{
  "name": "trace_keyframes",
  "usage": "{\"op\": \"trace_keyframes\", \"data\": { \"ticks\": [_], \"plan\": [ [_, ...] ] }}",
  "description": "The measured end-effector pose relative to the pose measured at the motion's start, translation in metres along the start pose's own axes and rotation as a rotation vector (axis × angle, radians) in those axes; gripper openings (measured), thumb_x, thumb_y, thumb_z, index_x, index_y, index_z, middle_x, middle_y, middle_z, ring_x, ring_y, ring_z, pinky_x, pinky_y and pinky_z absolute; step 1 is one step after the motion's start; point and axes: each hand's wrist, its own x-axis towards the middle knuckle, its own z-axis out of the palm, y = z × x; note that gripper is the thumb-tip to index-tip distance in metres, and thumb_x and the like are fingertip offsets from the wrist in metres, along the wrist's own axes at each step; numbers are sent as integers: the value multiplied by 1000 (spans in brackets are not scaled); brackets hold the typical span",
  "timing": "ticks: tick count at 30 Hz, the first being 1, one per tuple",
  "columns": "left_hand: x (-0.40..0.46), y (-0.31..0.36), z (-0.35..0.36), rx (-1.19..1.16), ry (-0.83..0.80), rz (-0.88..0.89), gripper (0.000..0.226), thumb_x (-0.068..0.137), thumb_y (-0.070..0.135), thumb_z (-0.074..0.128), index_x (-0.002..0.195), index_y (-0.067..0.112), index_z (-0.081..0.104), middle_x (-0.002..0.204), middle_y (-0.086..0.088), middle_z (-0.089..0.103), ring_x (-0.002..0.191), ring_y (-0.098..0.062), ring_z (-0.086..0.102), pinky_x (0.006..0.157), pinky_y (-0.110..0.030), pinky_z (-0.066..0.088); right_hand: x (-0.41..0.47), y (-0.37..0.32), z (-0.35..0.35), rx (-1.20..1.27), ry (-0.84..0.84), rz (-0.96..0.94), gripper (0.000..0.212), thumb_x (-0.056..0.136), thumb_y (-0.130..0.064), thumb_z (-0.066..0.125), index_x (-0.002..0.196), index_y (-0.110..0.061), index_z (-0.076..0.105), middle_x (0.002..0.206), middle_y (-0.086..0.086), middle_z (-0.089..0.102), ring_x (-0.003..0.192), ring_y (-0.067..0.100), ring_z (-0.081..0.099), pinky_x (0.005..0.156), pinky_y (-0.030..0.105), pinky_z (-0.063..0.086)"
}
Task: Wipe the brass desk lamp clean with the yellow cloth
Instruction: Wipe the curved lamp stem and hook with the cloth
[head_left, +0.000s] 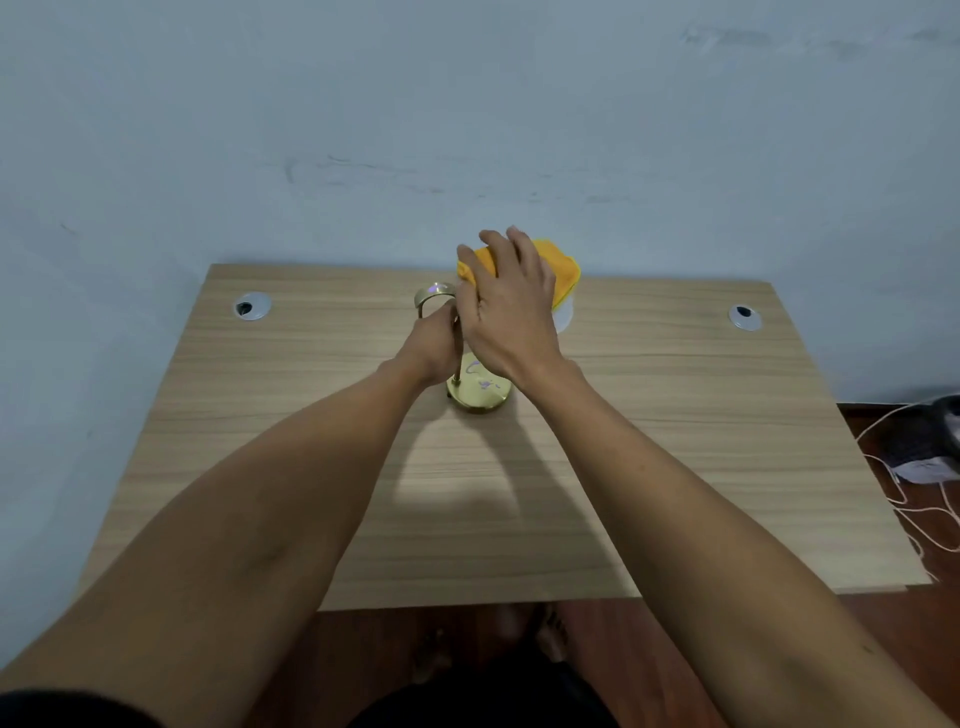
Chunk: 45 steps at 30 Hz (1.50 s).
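The brass desk lamp (480, 392) stands near the middle of the wooden desk (260, 441), its round base shiny and its thin stem curving over at the top. My left hand (431, 345) is closed around the stem. My right hand (511, 306) lies spread over the yellow cloth (563, 267), pressing it onto the lamp's head. A bit of white shade (565, 317) shows under the cloth; the rest of the head is hidden by cloth and hand.
Two round cable grommets sit in the desk, one far left (252, 306) and one far right (745, 317). A pale blue wall rises right behind the desk. On the floor at right lie white cables (906, 499) and a dark bundle (930, 441).
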Motion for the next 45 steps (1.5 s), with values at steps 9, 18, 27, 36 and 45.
{"op": "trace_keyframes", "data": {
  "ticks": [9, 18, 27, 36, 45],
  "plan": [
    [7, -9, 3, -3, 39, -83, 31, 108, 31, 40, 119, 6, 55, 108, -17, 63, 94, -29, 54, 77, -27, 35, 13, 30, -7, 1, 24, 37, 32, 96, -31, 42, 121, -27, 62, 122, -2, 63, 121, 26, 49, 103, 41, 36],
    [7, -5, 0, -25, 5, -117, 36, 109, 33, 38, 125, 3, 52, 123, -20, 63, 116, -36, 57, 82, -30, 35, 9, 21, -10, -101, 83, -110, 49, 83, 1, 51, 126, -18, 64, 123, 4, 62, 108, 33, 49, 80, 43, 44],
    [8, -5, -1, -4, 0, -105, 33, 109, 27, 39, 124, 3, 54, 120, -19, 64, 105, -33, 59, 78, -30, 35, 23, 27, -18, -372, -115, -580, 46, 84, 6, 33, 119, 5, 64, 114, 19, 67, 106, 40, 62, 83, 46, 53],
    [11, -10, -1, -5, -1, -92, 28, 108, 22, 40, 126, 5, 54, 119, -10, 63, 99, -25, 56, 75, -20, 37, 28, 31, -29, -216, -255, -504, 49, 85, 6, 49, 134, 3, 57, 146, 20, 54, 137, 41, 45, 114, 43, 38],
    [12, -9, 0, -9, -22, -107, 34, 109, 28, 38, 130, 7, 53, 121, -19, 64, 98, -28, 56, 78, -29, 35, 37, 36, -42, -387, -208, -480, 36, 91, 3, 56, 124, -11, 59, 119, 5, 62, 111, 31, 55, 58, 34, 33]
  ]
}}
